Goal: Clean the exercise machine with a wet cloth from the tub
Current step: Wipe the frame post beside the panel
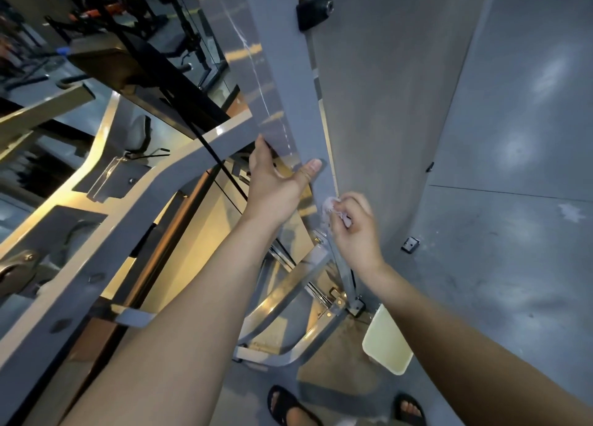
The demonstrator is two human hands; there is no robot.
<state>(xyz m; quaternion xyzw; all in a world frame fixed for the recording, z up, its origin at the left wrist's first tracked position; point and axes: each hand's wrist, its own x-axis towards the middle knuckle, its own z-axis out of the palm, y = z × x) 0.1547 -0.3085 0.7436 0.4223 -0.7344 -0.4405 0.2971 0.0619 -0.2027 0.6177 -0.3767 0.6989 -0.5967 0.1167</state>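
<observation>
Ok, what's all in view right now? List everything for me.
upright post: one, grey, centre, part of the machine frame
cloth: one, pale, against the post's lower edge
tub: one, cream, on the floor by the machine's foot
knob: one, black, top of the post
cable: one, black, left of the post
sandals: two, black, bottom edge
left hand: grips the post above the cloth
right hand: holds the cloth

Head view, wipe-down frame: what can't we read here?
- Cloth: mostly balled inside the right hand; wetness unreadable.
- Left hand: fingers go behind the upright post; grip unclear.
- Tub: right forearm covers one corner; contents unreadable.
- Sandals: cut off by the bottom edge.
- Background gym gear: blurred, dim.
</observation>
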